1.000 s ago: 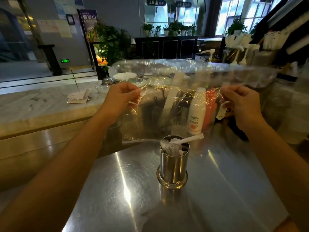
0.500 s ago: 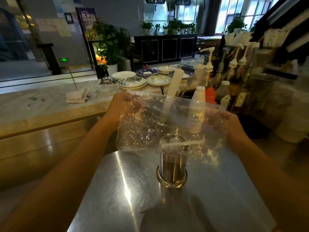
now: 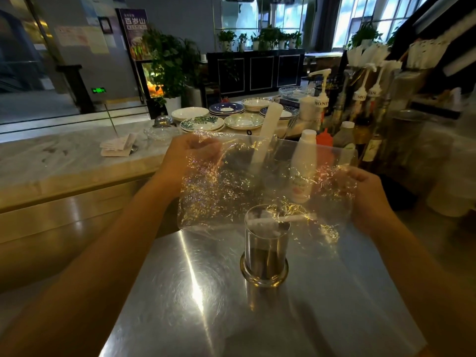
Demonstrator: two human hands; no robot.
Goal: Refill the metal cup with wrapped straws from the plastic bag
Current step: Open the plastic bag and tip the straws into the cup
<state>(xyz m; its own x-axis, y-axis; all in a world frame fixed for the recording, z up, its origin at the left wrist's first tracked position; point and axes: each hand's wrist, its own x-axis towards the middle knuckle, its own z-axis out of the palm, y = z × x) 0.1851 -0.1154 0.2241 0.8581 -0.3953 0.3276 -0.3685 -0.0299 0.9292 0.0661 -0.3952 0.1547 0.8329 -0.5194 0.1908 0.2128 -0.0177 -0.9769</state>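
A clear crinkled plastic bag hangs stretched between my hands above the steel counter. My left hand grips its upper left part and my right hand grips its right side. Nothing shows inside the bag. The metal cup stands upright on the counter below the bag's lower edge, seen partly through the plastic. One wrapped straw lies across the cup's rim, and white wrappers show inside the cup.
Steel counter under the cup. Behind it stand a white bottle, a red squeeze bottle, syrup pump bottles and a white roll. Stacked plates and napkins lie on the marble ledge.
Both hands have lowered the bag from a high, flat, wide stretch to just above the cup and drawn closer together, so the plastic now bunches and crinkles.
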